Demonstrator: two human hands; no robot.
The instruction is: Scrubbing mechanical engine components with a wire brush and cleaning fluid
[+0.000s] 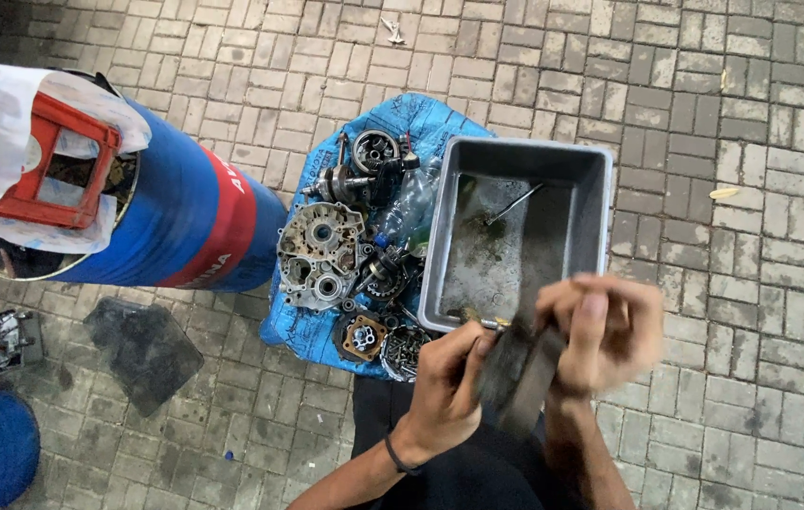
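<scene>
We see both hands low in the head view, at about five o'clock from the grey plastic tub (pixel 567 170) that sits on a blue sheet (pixel 421 118) spread over the brick paving (pixel 751 378). The left hand (pixel 444 378) has its fingers (pixel 477 345) curled tight round a small brush-like tool with a brass-coloured tip (pixel 477 319), which pokes out toward eleven o'clock, just over the tub's near rim. A dark band circles that wrist. The right hand (pixel 600 326) is blurred; its fingers (pixel 591 312) are bent and closed over the top of a dark, flat metal part (pixel 520 373) that hangs tilted between the two hands, its lower end pointing toward six o'clock. We cannot tell what kind of part it is, nor whether the left hand also touches it.

Inside the tub a thin rod (pixel 515 203) lies on the wet, grimy floor at about twelve o'clock from the hands. At nine o'clock from the tub, on the sheet, lie an engine case half (pixel 319 255), a crankshaft (pixel 355 181), a clear plastic bottle (pixel 411 203) and several smaller gears and covers. Further toward nine o'clock stands a blue drum with a red band (pixel 194 222), its open top holding a red frame (pixel 48 165) and white plastic
</scene>
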